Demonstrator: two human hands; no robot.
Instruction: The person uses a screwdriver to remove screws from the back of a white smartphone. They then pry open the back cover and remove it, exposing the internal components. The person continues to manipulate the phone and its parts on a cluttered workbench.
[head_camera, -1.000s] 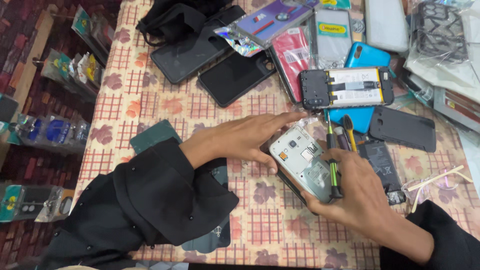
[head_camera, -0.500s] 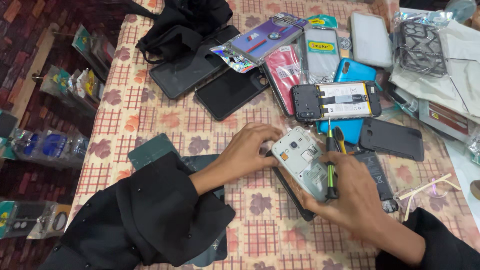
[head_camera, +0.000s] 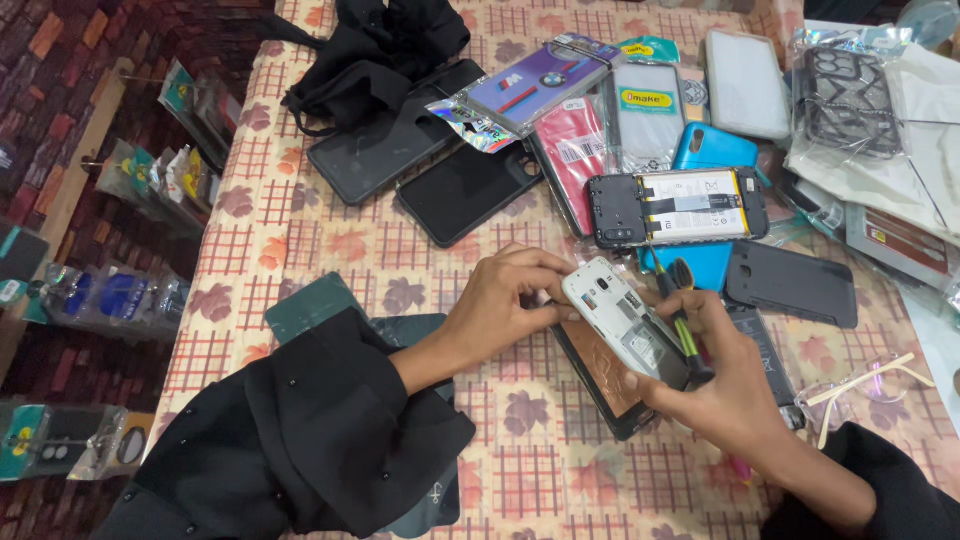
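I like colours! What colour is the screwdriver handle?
The screwdriver handle is green and black, seen in the head view, held in the right hand.

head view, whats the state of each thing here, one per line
white phone: back cover off, insides showing, held in both hands
left hand: fingers on the phone's top end
right hand: grips the phone's lower end and a green-handled screwdriver
black phone with battery: back off, lying flat on the table
dark back cover: detached, flat
clear glasses: lying on the tablecloth
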